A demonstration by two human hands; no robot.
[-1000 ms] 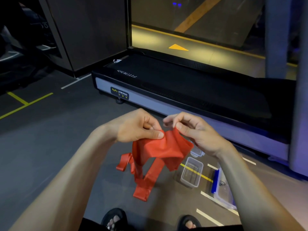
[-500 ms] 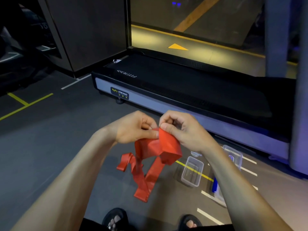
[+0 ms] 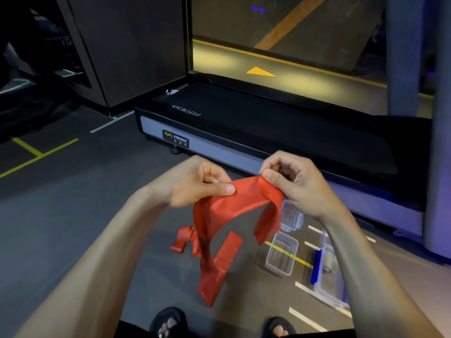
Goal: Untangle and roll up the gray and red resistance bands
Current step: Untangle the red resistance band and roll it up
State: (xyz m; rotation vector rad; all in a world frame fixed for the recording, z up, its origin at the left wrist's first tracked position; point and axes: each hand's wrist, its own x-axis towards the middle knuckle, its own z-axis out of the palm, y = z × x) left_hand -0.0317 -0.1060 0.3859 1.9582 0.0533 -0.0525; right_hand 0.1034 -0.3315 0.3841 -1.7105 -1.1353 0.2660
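Note:
The red resistance band (image 3: 234,203) hangs between my two hands above the floor. My left hand (image 3: 200,184) pinches its upper edge between thumb and forefinger. My right hand (image 3: 292,181) pinches the band's other end, a short flap dropping below it. The span between the hands is spread flat. Twisted loops of the band dangle underneath, reaching almost down to my feet. No gray band is in view.
A treadmill deck (image 3: 268,132) lies across the floor just ahead. Clear plastic containers (image 3: 283,257) and a blue-edged lid (image 3: 317,267) sit on the floor at lower right. My sandalled feet (image 3: 168,323) show at the bottom. A pillar (image 3: 436,142) stands at right.
My hands have drawn apart, the right one moving rightward. The bunched red band has spread out into a flat span between them.

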